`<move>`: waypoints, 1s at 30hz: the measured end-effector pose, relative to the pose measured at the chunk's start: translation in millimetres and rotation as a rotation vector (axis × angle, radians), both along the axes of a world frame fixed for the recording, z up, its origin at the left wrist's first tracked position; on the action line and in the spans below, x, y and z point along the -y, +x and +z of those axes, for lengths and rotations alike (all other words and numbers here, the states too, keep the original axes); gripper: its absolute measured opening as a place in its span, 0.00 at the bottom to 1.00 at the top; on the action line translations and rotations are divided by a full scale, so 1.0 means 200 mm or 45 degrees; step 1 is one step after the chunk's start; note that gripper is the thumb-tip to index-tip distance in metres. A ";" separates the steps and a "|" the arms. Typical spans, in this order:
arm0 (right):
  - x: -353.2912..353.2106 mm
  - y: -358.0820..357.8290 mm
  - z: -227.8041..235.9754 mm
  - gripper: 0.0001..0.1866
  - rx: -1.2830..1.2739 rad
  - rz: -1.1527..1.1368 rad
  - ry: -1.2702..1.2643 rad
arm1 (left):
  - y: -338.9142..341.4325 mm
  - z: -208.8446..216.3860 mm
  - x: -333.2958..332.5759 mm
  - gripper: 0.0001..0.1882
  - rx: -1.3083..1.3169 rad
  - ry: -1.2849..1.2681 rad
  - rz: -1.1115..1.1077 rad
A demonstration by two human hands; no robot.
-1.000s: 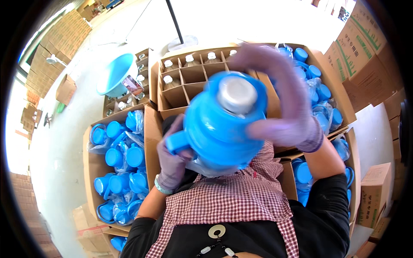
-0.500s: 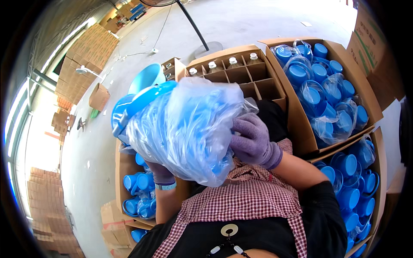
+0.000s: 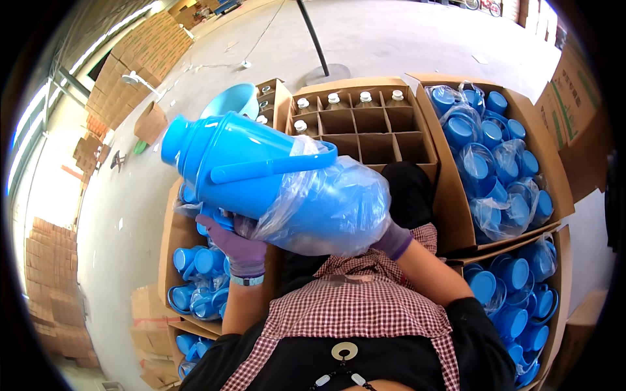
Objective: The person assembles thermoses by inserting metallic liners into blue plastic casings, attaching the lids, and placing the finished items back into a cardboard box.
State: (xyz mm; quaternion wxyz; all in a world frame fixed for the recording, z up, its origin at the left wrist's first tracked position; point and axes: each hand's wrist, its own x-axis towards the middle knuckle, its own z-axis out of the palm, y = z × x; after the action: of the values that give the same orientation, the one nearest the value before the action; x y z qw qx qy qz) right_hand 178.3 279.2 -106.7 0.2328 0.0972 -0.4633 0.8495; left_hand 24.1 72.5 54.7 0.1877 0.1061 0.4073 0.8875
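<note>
A blue thermos flask (image 3: 244,166) with a side handle lies tilted across my lap, its neck toward the upper left. Clear plastic bag (image 3: 332,208) wraps its base and lower body, while the neck and shoulder are bare. My left hand (image 3: 238,249), in a purple glove, supports the flask from below. One digit sticks out to the left; the others are mostly hidden beneath the flask. At the base, my right hand (image 3: 395,241), also gloved, holds the bagged end, with its fingers hidden behind the plastic.
Ahead stands a divided carton (image 3: 375,138) with several white-capped bottles in its cells. A blue basin (image 3: 235,100) is at its left. Open cartons of blue flask parts stand right (image 3: 554,176) and left (image 3: 168,241). Beyond is a black pole (image 3: 313,36) on a round base.
The plastic bag has slid down the flask toward its base, baring the neck, shoulder and handle. My right hand has moved from the bag's side to beneath the base.
</note>
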 end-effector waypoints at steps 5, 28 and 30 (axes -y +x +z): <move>0.11 0.19 0.03 0.33 0.054 -0.344 0.145 | -0.06 -0.03 -0.01 0.57 0.227 0.019 -0.118; -0.26 0.22 0.60 0.13 0.707 -0.924 0.559 | -0.27 -0.11 0.32 0.45 0.047 0.325 -0.265; -0.15 0.14 0.38 0.16 0.634 -0.776 0.727 | -0.23 -0.07 0.27 0.50 -0.060 0.220 -0.314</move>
State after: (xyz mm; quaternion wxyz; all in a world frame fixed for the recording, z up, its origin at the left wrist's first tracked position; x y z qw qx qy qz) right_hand 205.5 308.9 -31.6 0.3171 -0.1890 -0.7269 0.5791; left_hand -21.5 18.1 41.5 0.2759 0.1921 0.3176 0.8866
